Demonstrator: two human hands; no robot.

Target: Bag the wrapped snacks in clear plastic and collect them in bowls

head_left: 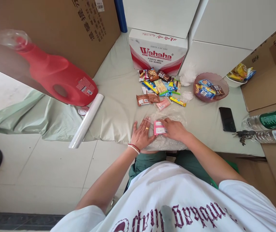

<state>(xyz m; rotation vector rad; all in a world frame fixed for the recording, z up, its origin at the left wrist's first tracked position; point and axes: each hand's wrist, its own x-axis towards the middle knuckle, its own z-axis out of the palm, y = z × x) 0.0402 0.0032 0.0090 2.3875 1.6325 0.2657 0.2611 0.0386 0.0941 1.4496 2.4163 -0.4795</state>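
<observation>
A small pink-and-white snack packet (159,130) lies on a crumpled sheet of clear plastic film (169,144) at the table's front edge. My right hand (176,130) has its fingers closed on the packet's right side. To the left of the packet, my left hand (141,134) rests flat with fingers stretched out, on the film's left edge, its thumb close to the packet. Just beyond the film is a heap of wrapped snacks (160,86), with a pale pink packet (163,104) at its near side.
At right stand a pink translucent bowl (226,84) of snacks, a black phone (227,119), keys (244,136) and lying bottles (268,120). A Wahaha carton (158,53) is behind the heap. Leftward are a roll of clear film (87,120) and a large red jug (62,79).
</observation>
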